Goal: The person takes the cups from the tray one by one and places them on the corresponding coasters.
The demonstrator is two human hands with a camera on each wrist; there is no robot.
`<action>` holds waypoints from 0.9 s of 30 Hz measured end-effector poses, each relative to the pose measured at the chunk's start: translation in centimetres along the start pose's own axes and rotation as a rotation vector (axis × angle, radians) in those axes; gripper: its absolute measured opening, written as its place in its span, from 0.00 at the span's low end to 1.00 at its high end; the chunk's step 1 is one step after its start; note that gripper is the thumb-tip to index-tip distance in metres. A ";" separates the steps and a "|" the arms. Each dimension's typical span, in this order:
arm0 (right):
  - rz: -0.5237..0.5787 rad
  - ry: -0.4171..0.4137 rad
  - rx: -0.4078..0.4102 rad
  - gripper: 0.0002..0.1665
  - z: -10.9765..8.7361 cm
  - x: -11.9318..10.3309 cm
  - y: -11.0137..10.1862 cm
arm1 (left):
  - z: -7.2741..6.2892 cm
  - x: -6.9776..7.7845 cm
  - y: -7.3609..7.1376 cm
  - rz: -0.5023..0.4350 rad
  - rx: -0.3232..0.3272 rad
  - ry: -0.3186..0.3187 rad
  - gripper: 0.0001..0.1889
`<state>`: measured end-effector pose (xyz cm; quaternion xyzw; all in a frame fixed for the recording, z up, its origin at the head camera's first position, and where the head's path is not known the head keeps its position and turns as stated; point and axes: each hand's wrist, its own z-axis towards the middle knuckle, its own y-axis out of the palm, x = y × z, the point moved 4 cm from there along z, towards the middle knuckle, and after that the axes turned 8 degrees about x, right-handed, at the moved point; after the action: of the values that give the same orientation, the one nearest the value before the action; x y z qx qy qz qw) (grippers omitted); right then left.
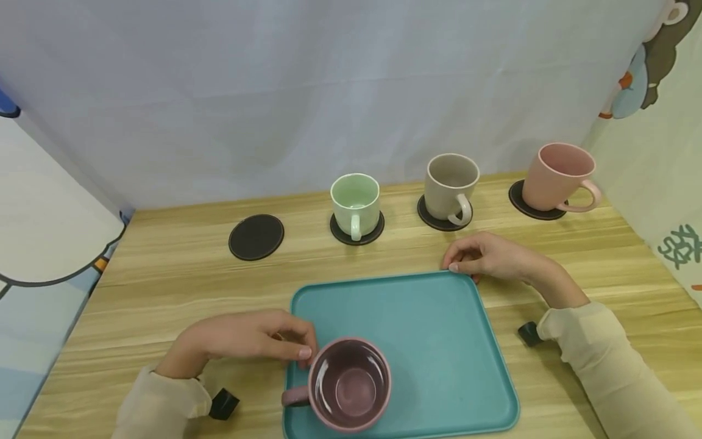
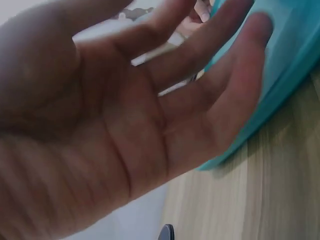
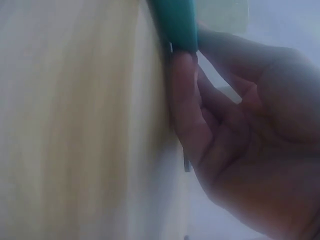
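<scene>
A teal tray (image 1: 439,341) lies on the table in the head view, bearing a wide mauve mug (image 1: 353,390) at its front left, handle pointing left over the rim. My right hand (image 1: 490,259) pinches the tray's far right corner, thumb above and fingers below. The right wrist view shows that teal rim (image 3: 177,25) between thumb and finger. At the tray's left edge is my left hand (image 1: 249,335), fingertips right beside the mug's rim. In the left wrist view its fingers (image 2: 240,90) are loosely bent over the tray edge, with nothing in the palm.
Along the back stand a light green mug (image 1: 355,207), a grey-beige mug (image 1: 445,189) and a pink mug (image 1: 554,177), each on a black coaster. Another black coaster (image 1: 256,237) lies bare at the left. A white cloth (image 1: 274,103) hangs behind the table (image 1: 181,262).
</scene>
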<state>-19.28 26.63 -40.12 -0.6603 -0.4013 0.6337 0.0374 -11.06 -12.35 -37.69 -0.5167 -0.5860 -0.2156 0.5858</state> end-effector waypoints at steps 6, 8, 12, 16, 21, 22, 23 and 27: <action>-0.036 -0.005 0.008 0.06 -0.3 -0.6 0.1 | -0.8 0.1 0.5 -0.074 -0.139 0.040 0.11; -0.042 -0.004 0.007 0.06 -0.5 -0.8 0.1 | -1.0 0.1 0.7 -0.093 -0.176 0.025 0.10; -0.052 -0.003 -0.002 0.07 -0.9 -0.9 -0.2 | -1.1 0.2 1.1 -0.126 -0.235 0.012 0.11; -0.037 0.012 -0.018 0.08 -1.1 -0.8 -0.5 | -0.9 0.4 1.4 -0.156 -0.290 0.011 0.12; -0.047 0.058 -0.025 0.09 -1.5 -1.3 -0.6 | -0.8 0.4 1.7 -0.184 -0.350 -0.032 0.12; -0.062 0.065 -0.023 0.09 -1.6 -1.5 -0.5 | -0.9 0.4 1.7 -0.181 -0.356 -0.031 0.11; -0.079 0.071 -0.019 0.09 -1.6 -1.7 -0.5 | -0.9 0.4 1.7 -0.175 -0.360 -0.031 0.11; -0.155 0.087 0.001 0.08 -1.7 -2.6 -0.2 | -1.2 0.5 1.9 -0.172 -0.371 -0.016 0.11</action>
<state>-17.60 26.01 -37.63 -0.6542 -0.4488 0.5998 0.1039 -8.80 -12.49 -37.61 -0.5654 -0.5828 -0.3649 0.4555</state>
